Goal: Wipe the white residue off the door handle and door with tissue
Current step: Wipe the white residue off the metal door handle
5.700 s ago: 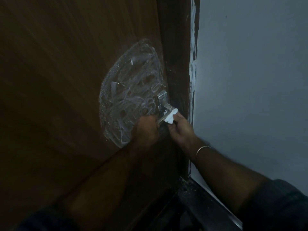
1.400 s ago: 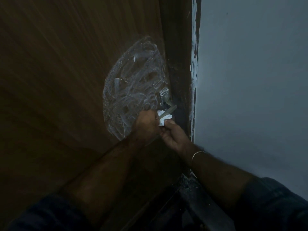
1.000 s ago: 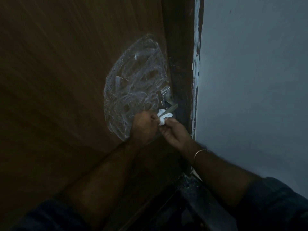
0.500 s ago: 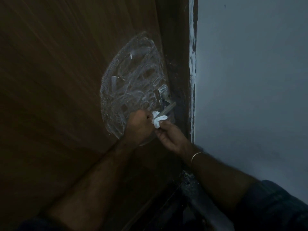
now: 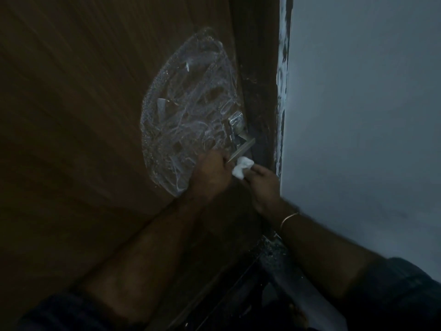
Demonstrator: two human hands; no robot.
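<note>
A brown wooden door (image 5: 83, 115) fills the left of the view. A large oval smear of white residue (image 5: 188, 108) covers it beside the metal lever handle (image 5: 241, 149). My left hand (image 5: 211, 173) grips the free end of the handle. My right hand (image 5: 260, 182) pinches a crumpled white tissue (image 5: 242, 167) just below the lever, touching my left hand's knuckles. A thin bangle sits on my right wrist.
A dark door frame (image 5: 260, 68) with flaking white paint along its edge (image 5: 282, 68) runs down the middle. A plain grey wall (image 5: 370, 115) fills the right. Dark floor and a threshold strip (image 5: 274, 259) lie below.
The tissue has slid along the underside of the lever, from its outer end toward my left hand, then slightly back to the right. My left hand has kept its grip on the handle.
</note>
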